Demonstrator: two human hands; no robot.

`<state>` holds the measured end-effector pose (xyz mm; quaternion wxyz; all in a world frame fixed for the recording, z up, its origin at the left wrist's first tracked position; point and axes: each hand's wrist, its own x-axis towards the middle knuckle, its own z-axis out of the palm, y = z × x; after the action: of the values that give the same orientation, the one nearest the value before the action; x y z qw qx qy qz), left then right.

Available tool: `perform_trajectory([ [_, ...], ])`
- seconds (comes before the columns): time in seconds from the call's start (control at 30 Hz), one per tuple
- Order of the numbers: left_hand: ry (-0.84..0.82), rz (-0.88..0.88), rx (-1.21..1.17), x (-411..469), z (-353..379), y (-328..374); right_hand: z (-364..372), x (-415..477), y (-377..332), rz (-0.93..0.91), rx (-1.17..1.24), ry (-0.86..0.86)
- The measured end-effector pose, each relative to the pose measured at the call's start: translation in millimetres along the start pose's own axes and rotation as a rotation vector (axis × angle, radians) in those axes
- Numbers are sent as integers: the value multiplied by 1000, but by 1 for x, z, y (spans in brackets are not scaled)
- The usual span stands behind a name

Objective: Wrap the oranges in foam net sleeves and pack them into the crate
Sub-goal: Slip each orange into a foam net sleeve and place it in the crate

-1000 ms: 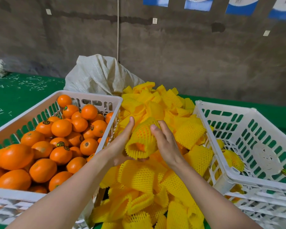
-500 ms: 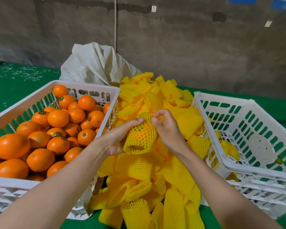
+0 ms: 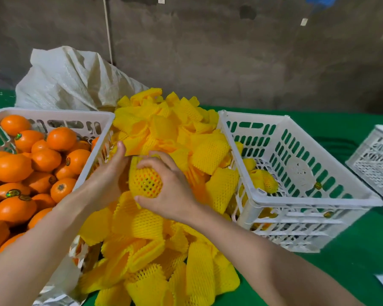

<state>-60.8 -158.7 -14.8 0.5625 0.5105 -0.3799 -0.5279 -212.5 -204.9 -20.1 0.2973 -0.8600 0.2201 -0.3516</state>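
Right hand [image 3: 167, 188] is wrapped round the orange [image 3: 144, 182], fingers over the top and thumb tucked beneath, and the yellow foam net sleeve [image 3: 152, 192] looks stretched over most of the fruit, orange skin showing through the mesh. It sits above the pile of loose sleeves [image 3: 164, 230], between the two baskets. Left hand [image 3: 106, 175] is pressed to the fruit's left side, thumb straight up. Its fingers are hidden, so I can't tell whether it grips or only steadies. The job now, I'd say, is seating the net: pull the open end evenly so no bare patch is left, don't tear the mesh, then carry it right to the packing crate [image 3: 314, 197], where a wrapped orange [image 3: 268, 181] already lies. The bare oranges [image 3: 45, 160] wait on the left.
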Motion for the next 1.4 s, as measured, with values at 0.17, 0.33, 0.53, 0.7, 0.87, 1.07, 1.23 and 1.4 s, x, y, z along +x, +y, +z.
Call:
perform_trajectory([
  [0.17,305,278,447,16,-13,-18,-32,8,-9,-15,84,109],
  [0.33,177,222,691,20,-35,-27,-123,49,31,185,169,545],
  [0.53,86,166,806,16,-33,-29,-193,61,144,807,-425,135],
  [0.7,88,155,774,12,-22,-24,-166,41,199,907,-758,-554],
  [0.87,93,167,757,6,-13,-19,-159,44,221,924,-759,-533],
  [1.07,139,188,743,5,-6,-15,-159,55,170,512,-595,378],
  [1.23,125,185,791,2,-6,-13,-120,63,110,85,-500,196],
  [1.4,148,200,791,-4,-5,-8,-62,66,83,127,-763,-396],
])
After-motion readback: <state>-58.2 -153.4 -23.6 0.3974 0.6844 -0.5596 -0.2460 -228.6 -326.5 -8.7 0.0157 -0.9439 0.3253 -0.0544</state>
